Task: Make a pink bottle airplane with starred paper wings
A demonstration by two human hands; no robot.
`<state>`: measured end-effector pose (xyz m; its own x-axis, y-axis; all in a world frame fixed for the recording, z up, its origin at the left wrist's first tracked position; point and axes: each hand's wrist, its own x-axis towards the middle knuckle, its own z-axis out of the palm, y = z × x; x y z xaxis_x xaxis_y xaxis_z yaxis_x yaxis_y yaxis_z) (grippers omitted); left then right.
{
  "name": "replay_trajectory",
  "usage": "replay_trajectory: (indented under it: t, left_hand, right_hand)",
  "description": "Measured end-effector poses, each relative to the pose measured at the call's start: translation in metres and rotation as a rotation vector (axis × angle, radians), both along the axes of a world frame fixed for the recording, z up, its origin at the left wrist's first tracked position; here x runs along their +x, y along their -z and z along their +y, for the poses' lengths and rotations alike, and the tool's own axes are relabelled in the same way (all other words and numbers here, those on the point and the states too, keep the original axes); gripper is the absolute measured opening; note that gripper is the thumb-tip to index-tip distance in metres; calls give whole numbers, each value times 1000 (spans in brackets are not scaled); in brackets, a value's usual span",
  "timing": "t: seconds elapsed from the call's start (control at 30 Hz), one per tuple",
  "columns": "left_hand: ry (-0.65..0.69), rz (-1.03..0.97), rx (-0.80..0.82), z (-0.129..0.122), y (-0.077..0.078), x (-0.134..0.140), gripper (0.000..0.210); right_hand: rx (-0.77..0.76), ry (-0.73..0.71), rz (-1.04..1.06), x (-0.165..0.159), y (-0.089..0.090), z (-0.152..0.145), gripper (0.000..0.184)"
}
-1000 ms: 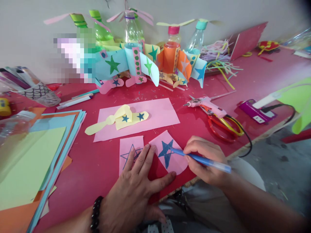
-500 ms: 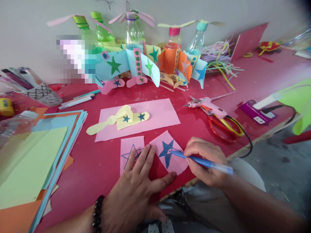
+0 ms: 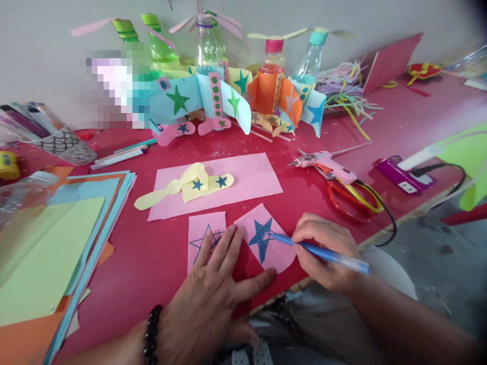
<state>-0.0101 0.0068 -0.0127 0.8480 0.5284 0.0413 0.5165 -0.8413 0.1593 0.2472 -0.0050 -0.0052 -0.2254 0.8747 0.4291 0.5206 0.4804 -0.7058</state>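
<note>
My right hand (image 3: 327, 251) pinches a blue felt-tip pen (image 3: 323, 252), its tip on the right point of a star drawn on a pink paper piece (image 3: 279, 253). Most of that star is filled in blue; a small patch by the pen tip shows pink. My left hand (image 3: 222, 276) lies flat with fingers spread. Its thumb rests on the lower edge of this piece, and its fingers lie over a second pink piece (image 3: 196, 225) bearing an outlined star. Behind them, yellow paper cut-outs (image 3: 190, 185) with small blue stars lie on a pink sheet (image 3: 254, 175).
Paper-winged bottles (image 3: 213, 96) stand along the wall. To the right are a pink glue gun (image 3: 331, 165), scissors (image 3: 348, 203) and a purple power box (image 3: 403, 177). Coloured paper sheets (image 3: 49, 253), a clear bottle (image 3: 26, 195) and a pen cup (image 3: 64, 144) sit at left.
The pen and my right hand have shifted slightly to the right, toward the star's right point. My left hand stays in place on the paper pieces.
</note>
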Motion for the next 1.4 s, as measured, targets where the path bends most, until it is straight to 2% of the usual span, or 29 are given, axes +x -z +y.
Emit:
replay_trajectory:
  t: [0.23, 0.43, 0.67, 0.83, 1.1, 1.3, 1.4]
  left_hand:
    - [-4, 22, -13, 0, 0, 0, 93]
    - [8, 9, 21, 0, 4, -2, 94]
    - [12, 11, 43, 1, 1, 1, 94]
    - [17, 0, 63, 0, 1, 1, 94]
    - [10, -11, 74, 0, 3, 0, 96]
    - [5, 8, 36, 0, 3, 1, 98]
    - [6, 6, 45, 0, 3, 0, 96]
  right_hand:
    - [-11, -115, 1, 0, 2, 0, 14]
    - [-3, 5, -11, -1, -1, 1, 10]
    - [-4, -43, 3, -1, -1, 1, 10]
    - [1, 4, 4, 1, 0, 0, 9]
    - [-9, -4, 15, 1, 1, -1, 9]
    - [-6, -102, -2, -1, 0, 1, 11]
    - [-13, -51, -10, -1, -2, 1, 10]
